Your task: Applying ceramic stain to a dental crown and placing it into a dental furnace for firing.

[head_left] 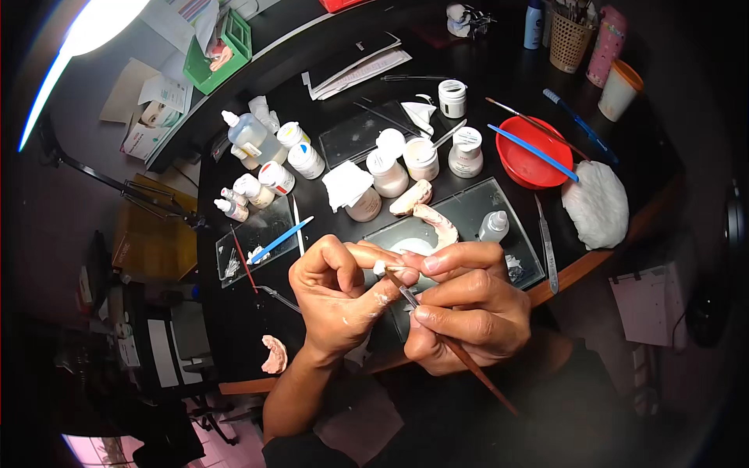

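My left hand (335,292) is closed, with thumb and forefinger pinching a small white tooth-shaped piece (380,267) above the desk's near side. Its other end is partly hidden by the fingers. My right hand (477,308) grips a thin brush (472,365) with a reddish-brown handle and a metal ferrule. The brush tip points up and left, close to the white piece; I cannot tell whether they touch. White residue marks my left thumb. Just beyond the hands lie two plaster dental casts, a curved one (437,225) and a shorter one (412,197).
A glass slab (491,203) carries a small dropper bottle (494,226). Behind stand several white jars (387,173). At right are a red bowl (530,173), a crumpled white wad (596,204) and a scalpel (548,249). Another cast (274,355) sits near the left front edge.
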`<state>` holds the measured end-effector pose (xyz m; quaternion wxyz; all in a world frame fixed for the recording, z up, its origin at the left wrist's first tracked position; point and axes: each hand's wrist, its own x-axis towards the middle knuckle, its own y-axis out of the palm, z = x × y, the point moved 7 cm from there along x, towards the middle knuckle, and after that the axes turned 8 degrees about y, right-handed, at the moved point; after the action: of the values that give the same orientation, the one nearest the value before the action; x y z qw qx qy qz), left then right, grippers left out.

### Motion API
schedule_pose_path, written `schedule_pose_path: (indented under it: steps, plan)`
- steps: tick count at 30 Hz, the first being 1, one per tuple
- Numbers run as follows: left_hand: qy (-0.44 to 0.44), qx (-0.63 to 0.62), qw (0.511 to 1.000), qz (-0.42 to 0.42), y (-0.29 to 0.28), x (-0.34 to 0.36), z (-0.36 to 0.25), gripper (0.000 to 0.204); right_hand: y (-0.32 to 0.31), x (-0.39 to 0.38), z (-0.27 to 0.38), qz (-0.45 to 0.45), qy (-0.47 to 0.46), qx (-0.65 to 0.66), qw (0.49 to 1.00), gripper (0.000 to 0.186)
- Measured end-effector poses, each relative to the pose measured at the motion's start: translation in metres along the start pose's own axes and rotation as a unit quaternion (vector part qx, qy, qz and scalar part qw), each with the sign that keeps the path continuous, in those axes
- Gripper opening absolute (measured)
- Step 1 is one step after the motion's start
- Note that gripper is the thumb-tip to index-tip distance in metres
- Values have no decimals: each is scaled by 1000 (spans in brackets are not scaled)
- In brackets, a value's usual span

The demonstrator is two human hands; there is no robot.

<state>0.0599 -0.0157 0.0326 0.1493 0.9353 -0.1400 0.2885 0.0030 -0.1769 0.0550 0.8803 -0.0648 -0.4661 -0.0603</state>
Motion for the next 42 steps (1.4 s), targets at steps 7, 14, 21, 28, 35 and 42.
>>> schedule_pose_path:
  steps: [7,14,21,28,35,42]
  plan:
    - [-1,3,1000,0,0,2,-2,45,1,0,-2,-18,-8,11,1000,18]
    - [-1,6,1000,2,2,3,-2,46,-1,-2,-2,-49,-7,34,998,15]
    - [0,4,1000,7,2,3,-3,45,0,1,-1,-14,0,10,1000,17]
    - [-1,0,1000,3,2,3,-2,45,0,0,-2,-12,3,16,1000,17]
    - [-8,1,1000,-5,0,2,-2,46,-1,0,-1,-23,-8,22,999,17]
    - [-4,-9,1000,2,1,2,-1,45,-1,1,-3,2,11,9,1000,17]
